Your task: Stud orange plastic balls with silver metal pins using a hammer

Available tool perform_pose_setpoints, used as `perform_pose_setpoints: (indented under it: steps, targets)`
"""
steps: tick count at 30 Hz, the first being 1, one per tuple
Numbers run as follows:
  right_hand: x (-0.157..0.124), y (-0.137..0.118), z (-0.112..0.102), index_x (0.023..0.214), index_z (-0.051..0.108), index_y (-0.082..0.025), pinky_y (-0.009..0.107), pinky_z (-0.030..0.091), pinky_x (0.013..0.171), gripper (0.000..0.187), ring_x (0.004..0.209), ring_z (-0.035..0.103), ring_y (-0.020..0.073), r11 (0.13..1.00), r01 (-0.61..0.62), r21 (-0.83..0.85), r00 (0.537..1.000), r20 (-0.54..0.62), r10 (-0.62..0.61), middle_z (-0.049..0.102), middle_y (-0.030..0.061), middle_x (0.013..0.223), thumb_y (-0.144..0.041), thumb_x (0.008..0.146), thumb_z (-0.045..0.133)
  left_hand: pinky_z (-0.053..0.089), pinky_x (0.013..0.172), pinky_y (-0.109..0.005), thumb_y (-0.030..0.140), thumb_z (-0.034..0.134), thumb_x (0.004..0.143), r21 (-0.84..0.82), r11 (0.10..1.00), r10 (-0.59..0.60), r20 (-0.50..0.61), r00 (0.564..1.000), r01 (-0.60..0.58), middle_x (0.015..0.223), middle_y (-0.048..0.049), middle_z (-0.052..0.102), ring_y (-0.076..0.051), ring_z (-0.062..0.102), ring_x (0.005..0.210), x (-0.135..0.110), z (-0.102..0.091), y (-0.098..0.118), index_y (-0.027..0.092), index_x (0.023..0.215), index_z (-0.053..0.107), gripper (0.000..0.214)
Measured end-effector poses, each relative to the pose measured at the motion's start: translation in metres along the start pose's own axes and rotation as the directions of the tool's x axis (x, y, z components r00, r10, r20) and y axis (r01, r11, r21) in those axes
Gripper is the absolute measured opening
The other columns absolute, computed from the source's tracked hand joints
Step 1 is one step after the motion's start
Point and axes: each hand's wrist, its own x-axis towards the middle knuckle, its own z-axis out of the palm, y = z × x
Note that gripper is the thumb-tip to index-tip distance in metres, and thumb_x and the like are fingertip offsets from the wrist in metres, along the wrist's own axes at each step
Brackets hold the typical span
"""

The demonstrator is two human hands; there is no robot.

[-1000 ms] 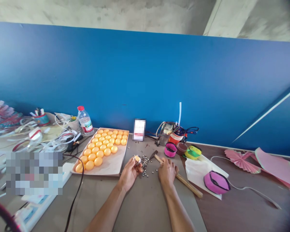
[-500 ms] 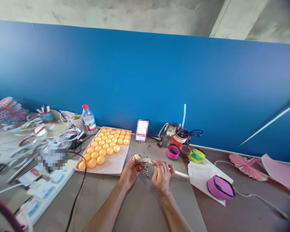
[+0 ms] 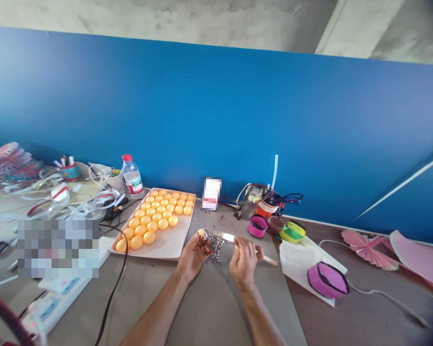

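My left hand (image 3: 192,256) is closed around a small yellow ball (image 3: 202,233) partly covered with shiny silver studs. My right hand (image 3: 243,262) grips the wooden handle of a small hammer (image 3: 263,257), whose head points left toward the ball, just above a pile of silver studs (image 3: 215,247) on the grey mat (image 3: 209,307). To the left lies a tray (image 3: 168,247) filled with several rows of plain yellow balls (image 3: 158,216).
Behind the tray stands a water bottle (image 3: 131,176). Rolls of pink and green tape (image 3: 257,226), a can with tools (image 3: 265,204) and a pink pouch (image 3: 327,279) on white paper lie to the right. White straps, a power strip and a black cable (image 3: 112,293) clutter the left. A blue wall backs the table.
My right hand picked the hammer up off the table and swung its head toward the ball in my left hand. The left hand stayed over the studs.
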Motion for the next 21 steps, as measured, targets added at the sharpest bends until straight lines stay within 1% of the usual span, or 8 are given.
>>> perform_pose_setpoints:
  steps: [3,5,7,9,14,17,21]
  targets:
    - [-0.001,0.000,0.003,0.098,0.059,-0.019,0.034,0.028,0.081,0.027,0.086,0.054,0.0181,1.000,0.012,-0.012,0.995,0.102,-0.011,0.064,0.0068,0.091,-0.017,0.088,0.034,0.044,0.062,-0.026,0.034,0.058,0.079,-0.008,1.000,0.002,-0.010,1.000,-0.002,0.069,-0.0024,0.059,-0.010,0.052,0.056,0.000,0.000,0.001,0.015,0.081,0.056,0.020]
    - [-0.002,0.004,0.006,0.097,0.059,-0.019,0.035,0.027,0.083,0.025,0.086,0.054,0.0179,0.999,-0.007,-0.042,0.997,0.072,0.010,0.064,0.0065,0.091,-0.018,0.088,0.036,0.045,0.064,-0.026,0.034,0.058,0.079,-0.017,1.000,-0.001,-0.006,1.000,0.001,0.070,-0.0023,0.059,-0.009,0.052,0.056,-0.001,0.000,0.002,0.014,0.080,0.056,0.020]
    - [-0.001,0.010,0.008,0.097,0.059,-0.018,0.036,0.025,0.085,0.025,0.087,0.054,0.0186,0.996,-0.048,-0.080,0.999,-0.008,0.048,0.065,0.0075,0.091,-0.020,0.089,0.036,0.046,0.065,-0.027,0.035,0.058,0.079,-0.019,1.000,-0.008,-0.003,1.000,0.008,0.071,-0.0028,0.059,-0.009,0.052,0.056,-0.001,0.000,0.002,0.014,0.079,0.056,0.021]
    - [0.001,0.019,0.009,0.097,0.060,-0.017,0.037,0.025,0.084,0.027,0.087,0.054,0.0198,0.987,-0.104,-0.121,0.994,-0.055,0.098,0.065,0.0093,0.091,-0.022,0.089,0.035,0.046,0.065,-0.027,0.035,0.058,0.079,-0.009,1.000,-0.012,-0.006,1.000,0.012,0.071,-0.0031,0.059,-0.009,0.052,0.056,-0.001,0.000,0.002,0.014,0.078,0.056,0.022]
    - [0.001,0.040,0.013,0.094,0.062,-0.016,0.038,0.024,0.082,0.032,0.083,0.052,0.0219,0.938,-0.254,-0.238,0.967,-0.058,0.247,0.064,0.0101,0.087,-0.027,0.089,0.033,0.046,0.066,-0.028,0.035,0.060,0.078,0.036,0.999,0.003,-0.011,1.000,-0.003,0.074,-0.0032,0.060,-0.010,0.055,0.058,-0.001,0.001,0.001,0.016,0.082,0.056,0.021]
    - [-0.001,0.047,0.015,0.095,0.063,-0.016,0.038,0.024,0.081,0.032,0.084,0.051,0.0229,0.904,-0.308,-0.296,0.948,-0.012,0.319,0.064,0.0099,0.087,-0.025,0.087,0.034,0.045,0.065,-0.026,0.034,0.061,0.077,0.057,0.998,0.005,-0.008,1.000,-0.004,0.074,-0.0032,0.061,-0.010,0.055,0.058,-0.002,0.002,0.000,0.016,0.083,0.055,0.020]
    - [-0.004,0.049,0.016,0.095,0.064,-0.016,0.037,0.024,0.081,0.030,0.085,0.049,0.0233,0.875,-0.340,-0.345,0.921,0.067,0.385,0.063,0.0100,0.087,-0.021,0.083,0.037,0.044,0.062,-0.025,0.034,0.063,0.075,0.098,0.995,0.013,0.001,1.000,-0.013,0.073,-0.0026,0.061,-0.011,0.056,0.058,-0.003,0.003,-0.001,0.017,0.082,0.054,0.020]
